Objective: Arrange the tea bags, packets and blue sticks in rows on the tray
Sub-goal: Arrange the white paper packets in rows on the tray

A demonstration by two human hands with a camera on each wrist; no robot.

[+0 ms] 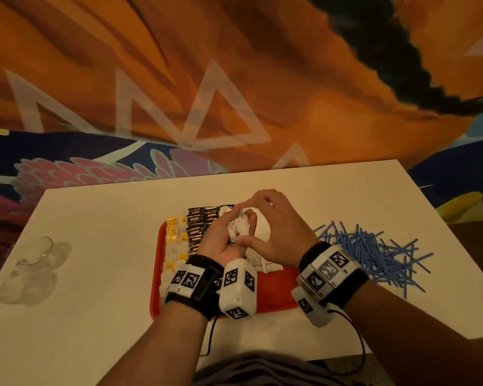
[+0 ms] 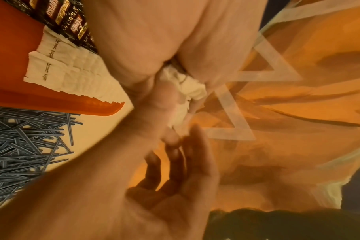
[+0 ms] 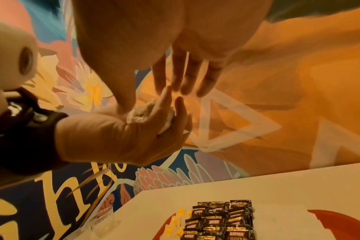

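Note:
A red tray [image 1: 273, 291] sits mid-table. On it are a column of yellow-tagged tea bags [image 1: 174, 240], black Kopiko packets [image 1: 197, 227] and white brown sugar packets [image 2: 51, 65] in rows. Above the tray, my left hand [image 1: 223, 238] is turned palm up, its fingers curled round a bunch of white packets [image 1: 238, 228]. My right hand [image 1: 271, 227] arches over that bunch. Its thumb rests on the packets [image 3: 142, 112] and its fingers are nearly straight, beside the left fingertips. The blue sticks [image 1: 374, 254] lie in a loose pile on the table right of the tray.
Clear glass cups [image 1: 36, 254] lie near the table's left edge. The white table [image 1: 109, 218] ends just behind the tray, against a painted orange wall. A cable hangs from my wrist over the front edge.

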